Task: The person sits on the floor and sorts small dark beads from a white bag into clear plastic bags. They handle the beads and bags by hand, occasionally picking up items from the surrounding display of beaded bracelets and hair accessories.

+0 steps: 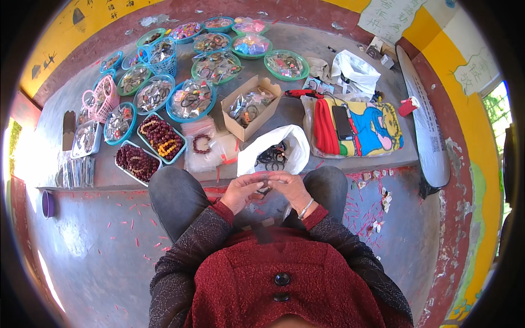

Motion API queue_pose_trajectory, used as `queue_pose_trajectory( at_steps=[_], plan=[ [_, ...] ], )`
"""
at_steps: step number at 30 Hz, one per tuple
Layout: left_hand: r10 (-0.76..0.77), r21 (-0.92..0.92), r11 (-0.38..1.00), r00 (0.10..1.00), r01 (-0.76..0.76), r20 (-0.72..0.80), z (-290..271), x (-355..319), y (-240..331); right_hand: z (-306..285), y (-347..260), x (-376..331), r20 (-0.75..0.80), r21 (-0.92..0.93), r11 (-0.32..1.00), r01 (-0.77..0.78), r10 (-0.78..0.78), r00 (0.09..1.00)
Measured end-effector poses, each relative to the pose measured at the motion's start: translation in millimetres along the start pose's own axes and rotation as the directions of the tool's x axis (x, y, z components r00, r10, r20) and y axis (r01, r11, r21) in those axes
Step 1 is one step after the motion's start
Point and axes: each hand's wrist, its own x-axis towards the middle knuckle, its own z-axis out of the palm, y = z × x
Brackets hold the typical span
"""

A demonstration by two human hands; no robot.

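So we're sitting with our left hand (239, 193) and right hand (290, 191) meeting over our lap (292, 239), just on the near side of the white bag (300, 155) of dark bands (273, 158). Thumbs and fingertips are pressing nearly closed, and we're apparently pinching a small dark piece (264, 191) between the two hands; our fingers are covering most of it, so we can't tell what it is.

Honestly, we're better off pinching lightly and evenly, so nothing's pinging out sideways. We're also wanting both hands level over the lap, so a dropped bit isn't ending up among the red scraps (355, 220) on the right. A beaded bracelet (202, 150) is lying on the pale plastic packets (223, 146) to the left, so we're minding that if we're reaching over.
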Motion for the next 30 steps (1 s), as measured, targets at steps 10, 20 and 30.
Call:
queue_pose_trajectory(
  at_steps=[10,20,30],
  plan=[
    [-0.015,0.011,1.0,0.995,0.016,-0.102,-2,4,-8,4,-4,-3,-0.081,0.178,0.979,-0.096,0.112,0.99],
    [-0.049,0.034,0.998,0.982,0.056,-0.184,-7,4,-9,12,-12,-6,-0.107,0.306,0.933,-0.188,0.23,0.967],
    [-0.002,-0.146,0.989,0.979,-0.028,-0.203,-9,4,-5,11,-9,-7,-0.071,0.214,0.94,-0.268,0.288,0.955]
  ],
)
